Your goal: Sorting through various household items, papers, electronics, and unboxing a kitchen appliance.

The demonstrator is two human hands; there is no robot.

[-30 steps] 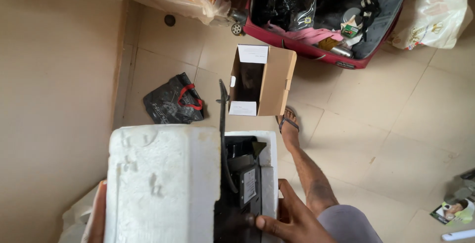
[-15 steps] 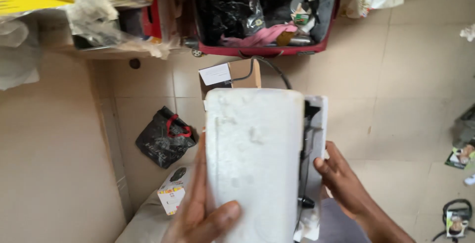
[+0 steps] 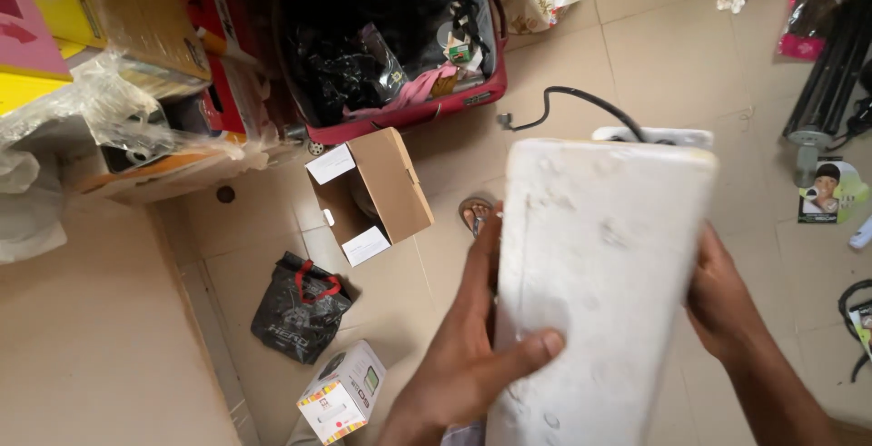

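Since half a second before, the white foam block (image 3: pixel 604 282) had swung rightward and tilted, its black cable (image 3: pixel 570 101) now arching clear above the top edge, and the open cardboard box (image 3: pixel 372 193) on the tiled floor (image 3: pixel 690 64) was fully uncovered. The block sat upright between both hands, above the floor. The left hand (image 3: pixel 472 355) gripped its left edge with the thumb across the front, while the right hand (image 3: pixel 722 296) clasped the right edge.
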